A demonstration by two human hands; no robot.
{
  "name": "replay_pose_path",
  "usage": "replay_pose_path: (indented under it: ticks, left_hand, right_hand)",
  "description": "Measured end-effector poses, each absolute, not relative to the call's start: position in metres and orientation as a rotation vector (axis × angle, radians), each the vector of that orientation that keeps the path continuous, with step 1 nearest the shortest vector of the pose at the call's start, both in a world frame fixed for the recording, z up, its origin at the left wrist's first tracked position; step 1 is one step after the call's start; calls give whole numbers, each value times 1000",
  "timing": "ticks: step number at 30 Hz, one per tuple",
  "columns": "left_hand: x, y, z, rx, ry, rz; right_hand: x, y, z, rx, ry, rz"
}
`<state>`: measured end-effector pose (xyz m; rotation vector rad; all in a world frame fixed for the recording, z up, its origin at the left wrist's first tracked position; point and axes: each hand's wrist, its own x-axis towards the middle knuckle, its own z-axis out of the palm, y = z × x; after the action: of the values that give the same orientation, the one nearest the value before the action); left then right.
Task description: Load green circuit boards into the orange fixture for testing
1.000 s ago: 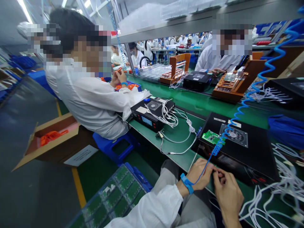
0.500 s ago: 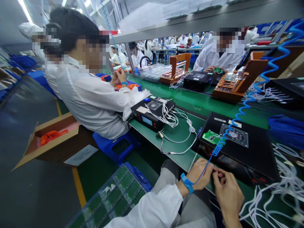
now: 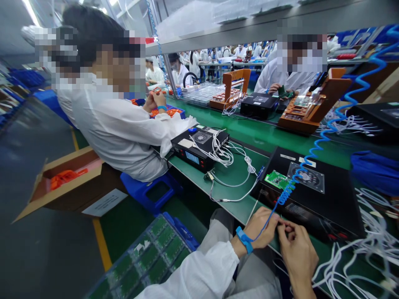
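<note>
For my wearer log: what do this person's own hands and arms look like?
The left hand is ungloved, with a blue wrist strap, a coiled blue cord and a white sleeve gathered at its end. The right hand is also ungloved; no sleeve or strap shows there.

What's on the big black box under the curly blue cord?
On the black box are a green circuit board, a fan grille and pale labels. The blue coiled cord covers bits of the board and grille; those can't be seen.

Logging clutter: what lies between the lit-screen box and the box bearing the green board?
In the head view, mainly white cables over green benchtop.
</note>
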<state>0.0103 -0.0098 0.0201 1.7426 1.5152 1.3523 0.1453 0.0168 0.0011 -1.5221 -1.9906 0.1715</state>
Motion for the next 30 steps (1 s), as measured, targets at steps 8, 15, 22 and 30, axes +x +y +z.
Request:
replay_pose_path:
  ticks: [8, 15, 22, 30]
  left_hand:
    - [11, -10, 22, 1747, 1491, 1366]
    - [10, -9, 19, 1775, 1495, 1361]
    - [14, -11, 18, 1629, 1546, 1404]
    - [17, -11, 17, 1552, 1520, 1424]
  right_hand:
    - [145, 17, 0, -1541, -2009, 132]
    - [146, 18, -5, -1546, -2029, 102]
    - [145, 15, -5, -1458, -2027, 151]
    - [141, 14, -1, -1470, -2014, 171]
